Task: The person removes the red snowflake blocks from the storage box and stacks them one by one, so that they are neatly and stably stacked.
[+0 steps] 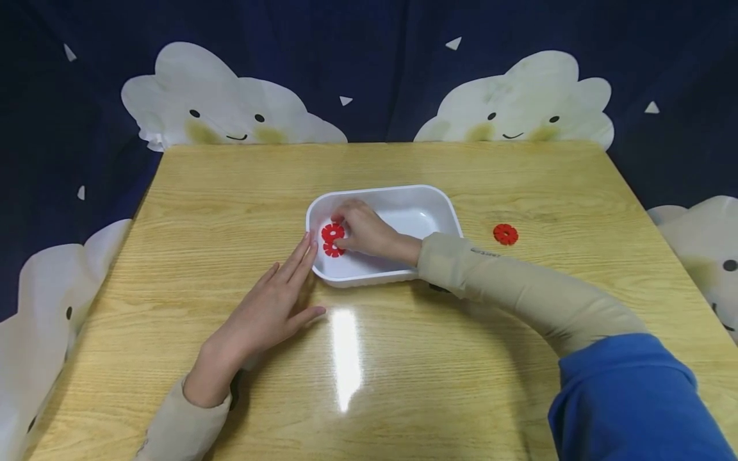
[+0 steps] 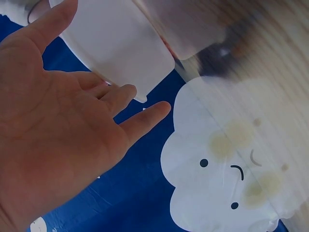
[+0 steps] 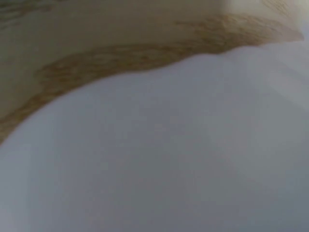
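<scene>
A white rectangular plastic tray (image 1: 398,277) stands in the middle of the table. My right hand (image 1: 369,232) reaches into its left end with fingers bent, thumb and forefinger at a red notched disc (image 1: 332,231). A second red notched disc (image 1: 334,250) lies just below the first, their edges meeting or overlapping. My left hand (image 1: 271,307) rests straight fingertips against the tray's left outer side, thumb spread away. In the left wrist view the left palm (image 2: 63,130) shows nothing held. The tray's pale wall (image 3: 159,150) fills the right wrist view, hiding the right fingers.
Another red notched disc (image 1: 505,234) lies on the wooden table (image 1: 403,384), right of the tray. Behind the table hangs a dark blue curtain (image 1: 369,57) with white cloud shapes (image 1: 225,96).
</scene>
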`<state>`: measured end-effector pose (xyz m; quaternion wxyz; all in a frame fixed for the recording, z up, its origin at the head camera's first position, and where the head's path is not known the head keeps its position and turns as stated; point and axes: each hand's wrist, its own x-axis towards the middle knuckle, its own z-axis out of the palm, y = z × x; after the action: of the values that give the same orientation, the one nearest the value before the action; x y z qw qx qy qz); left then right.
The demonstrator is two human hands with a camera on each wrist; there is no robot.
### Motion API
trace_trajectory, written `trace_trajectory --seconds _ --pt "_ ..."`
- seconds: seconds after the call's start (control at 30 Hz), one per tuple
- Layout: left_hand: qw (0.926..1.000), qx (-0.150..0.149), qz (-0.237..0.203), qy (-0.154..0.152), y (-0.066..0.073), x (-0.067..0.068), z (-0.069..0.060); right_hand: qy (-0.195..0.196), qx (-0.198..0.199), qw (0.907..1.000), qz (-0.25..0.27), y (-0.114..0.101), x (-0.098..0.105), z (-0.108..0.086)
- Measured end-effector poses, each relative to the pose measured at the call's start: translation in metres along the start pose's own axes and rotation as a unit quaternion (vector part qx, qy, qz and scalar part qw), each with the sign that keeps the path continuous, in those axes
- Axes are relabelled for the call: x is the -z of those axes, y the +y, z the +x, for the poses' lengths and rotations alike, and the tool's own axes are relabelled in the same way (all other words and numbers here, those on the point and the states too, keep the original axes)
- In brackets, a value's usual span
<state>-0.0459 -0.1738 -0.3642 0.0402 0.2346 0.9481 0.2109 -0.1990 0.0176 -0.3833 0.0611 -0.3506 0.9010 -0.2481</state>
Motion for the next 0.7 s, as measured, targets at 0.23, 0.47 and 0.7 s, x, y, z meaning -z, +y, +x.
trace_trajectory --seconds 0.23,0.47,0.7 --pt "1.0 -0.001 0.003 0.002 -0.0003 -0.0013 0.0 0.009 0.004 0.9999 -0.008 0.0002 -0.0002 -0.001" --pt "1.0 0.002 0.006 -0.001 0.0004 0.0 0.0001 0.008 -0.007 0.9999 -0.007 0.0019 0.001 -0.0016" --pt "1.0 0.001 0.008 0.0 -0.0004 -0.0006 -0.001 -0.006 -0.028 0.9995 0.016 0.0036 0.0019 -0.0015"
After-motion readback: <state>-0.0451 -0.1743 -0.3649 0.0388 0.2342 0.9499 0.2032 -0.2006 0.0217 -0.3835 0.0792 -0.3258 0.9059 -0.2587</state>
